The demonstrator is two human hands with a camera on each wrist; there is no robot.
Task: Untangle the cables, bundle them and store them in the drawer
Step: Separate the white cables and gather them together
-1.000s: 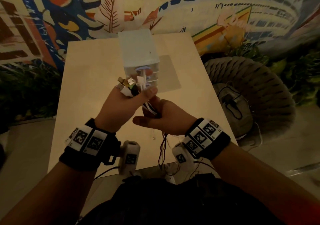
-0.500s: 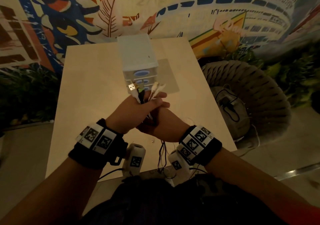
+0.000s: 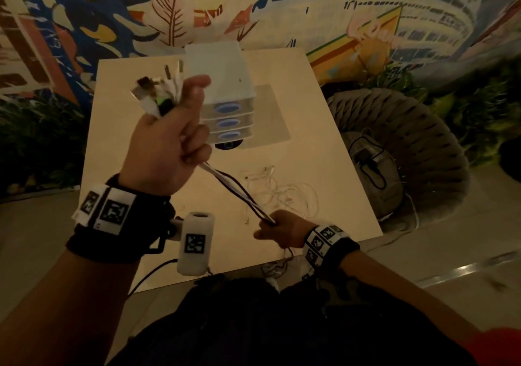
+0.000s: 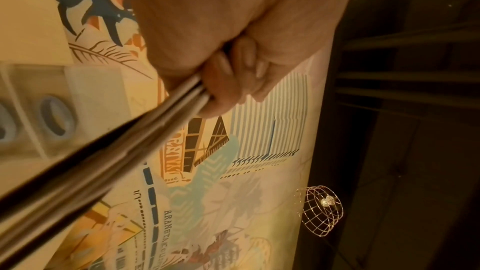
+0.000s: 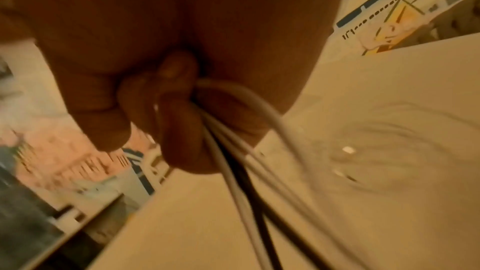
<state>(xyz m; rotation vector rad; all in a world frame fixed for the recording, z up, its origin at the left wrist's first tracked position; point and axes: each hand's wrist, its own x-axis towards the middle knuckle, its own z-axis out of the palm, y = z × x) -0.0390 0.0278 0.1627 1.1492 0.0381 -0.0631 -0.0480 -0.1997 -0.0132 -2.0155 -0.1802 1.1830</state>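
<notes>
My left hand [image 3: 174, 129] is raised in a fist round a bunch of white and black cables [image 3: 234, 188], their plug ends [image 3: 158, 89] sticking out above the fist. The cables [image 4: 116, 139] run taut down to my right hand [image 3: 277, 229], which grips them low near the table's front edge. In the right wrist view the curled fingers [image 5: 179, 130] hold white and black cables [image 5: 249, 182]. A thin white cable tangle [image 3: 279, 191] lies loose on the table. The white drawer unit [image 3: 222, 83] with three blue-handled drawers stands behind my left hand.
The pale square table [image 3: 324, 145] stands against a painted mural wall. A woven round chair [image 3: 417, 145] with a cushion and a black cord sits to the right. Cable ends hang over the table's front edge by my lap.
My hands were together over the table's middle; now the left has lifted up and left with the plug ends while the right has slid down the cables toward me, pulling them straight.
</notes>
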